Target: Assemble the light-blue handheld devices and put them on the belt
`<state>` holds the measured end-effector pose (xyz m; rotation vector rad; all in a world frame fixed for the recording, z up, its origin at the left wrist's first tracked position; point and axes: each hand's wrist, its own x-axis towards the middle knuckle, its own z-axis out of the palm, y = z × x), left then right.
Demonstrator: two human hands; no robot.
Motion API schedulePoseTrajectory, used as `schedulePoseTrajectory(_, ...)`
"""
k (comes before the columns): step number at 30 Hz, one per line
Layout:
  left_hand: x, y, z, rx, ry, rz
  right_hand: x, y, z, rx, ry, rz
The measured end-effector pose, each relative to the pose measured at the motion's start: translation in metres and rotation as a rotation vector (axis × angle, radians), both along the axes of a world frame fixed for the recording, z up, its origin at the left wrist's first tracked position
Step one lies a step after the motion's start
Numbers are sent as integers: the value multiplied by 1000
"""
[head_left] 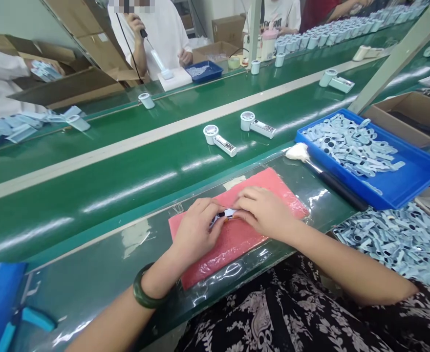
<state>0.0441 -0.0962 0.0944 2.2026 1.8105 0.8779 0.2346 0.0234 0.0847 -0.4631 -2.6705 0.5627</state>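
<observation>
Patterned clothing lies nearest you; ahead, your left hand and right hand pinch a slim piece — long axis running grip to grip.

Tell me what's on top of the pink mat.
Over the pink mat, the left hand and right hand hold a small pale part. They cover some of it, and hide the mat directly beneath.

A factory workshop is showing: a conveyor is stretching from nine to two o'clock, co-workers are lining its far edge, bulk parts are lying in a tray at three.
</observation>
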Motion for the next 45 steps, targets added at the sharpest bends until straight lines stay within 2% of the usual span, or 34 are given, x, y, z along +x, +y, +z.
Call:
schedulePoseTrajectory(4, 0, 1, 2, -3, 26, 7, 1, 1, -10, -51, 23, -27)
schedulePoseTrajectory(8, 5, -7, 4, 26, 63, -26, 10, 0, -10, -370, 82, 55)
schedulePoseTrajectory(10, 11, -14, 4, 23, 82, -37, 14, -3, -9, -446, 59, 97)
schedulePoseTrajectory(16, 32, -27, -3, -27, 223, 46, 13, -12, -12, -410, -11, 76)
schedulePoseTrajectory(18, 32, -26, -5, -28, 233, 70, 11, -13, -14, -394, -8, 66)
schedulePoseTrajectory(22, 27, -23, -5, -39, 199, 29, 12, -12, -18, -386, 6, 67)
schedulePoseTrajectory(26, 24, -20, 5, -51, 437, 15, 26, -11, -23, -383, 70, 37)
schedulePoseTrajectory(29, 7, -5, 19, -115, 633, -25, 37, -10, -29, -375, 165, -50)
schedulePoseTrajectory(31, -17, 18, 29, -121, 740, -16, 40, -9, -34, -376, 231, -114)
schedulePoseTrajectory(35, -80, 82, 40, -63, 897, 185, 36, -12, -42, -302, 237, -108)
schedulePoseTrajectory(38, -115, 122, 35, -95, 878, 311, 31, -16, -45, -248, 201, -76)
schedulePoseTrajectory(41, -123, 136, 21, -149, 815, 310, 31, -18, -46, -259, 209, -79)
schedulePoseTrajectory(43, -113, 129, 10, -159, 763, 291, 33, -19, -46, -289, 217, -74)
schedulePoseTrajectory(45, -91, 111, -1, -150, 703, 240, 33, -17, -42, -361, 210, -72)
